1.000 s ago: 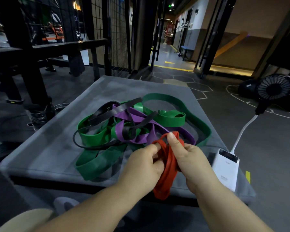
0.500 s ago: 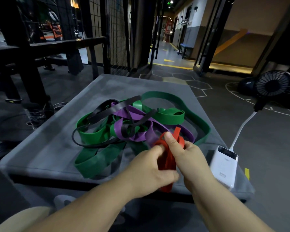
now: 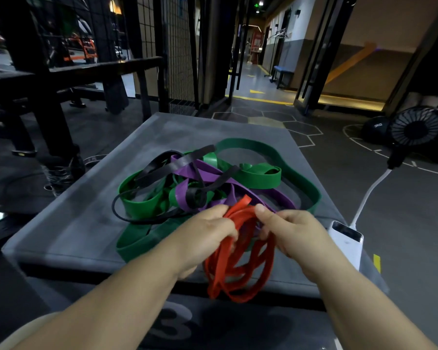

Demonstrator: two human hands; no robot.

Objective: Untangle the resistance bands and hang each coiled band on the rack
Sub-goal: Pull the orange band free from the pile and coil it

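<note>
My left hand point(image 3: 208, 236) and right hand point(image 3: 288, 232) pinch the red band point(image 3: 238, 271), gathering loops (clear of the pile point(image 3: 200, 183)) for hanging.

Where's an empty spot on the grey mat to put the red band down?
Bare grey mat lies left of the green band, and along the far edge beyond the tangle. The middle is crowded, and the white power bank sits at the near right corner.
</note>
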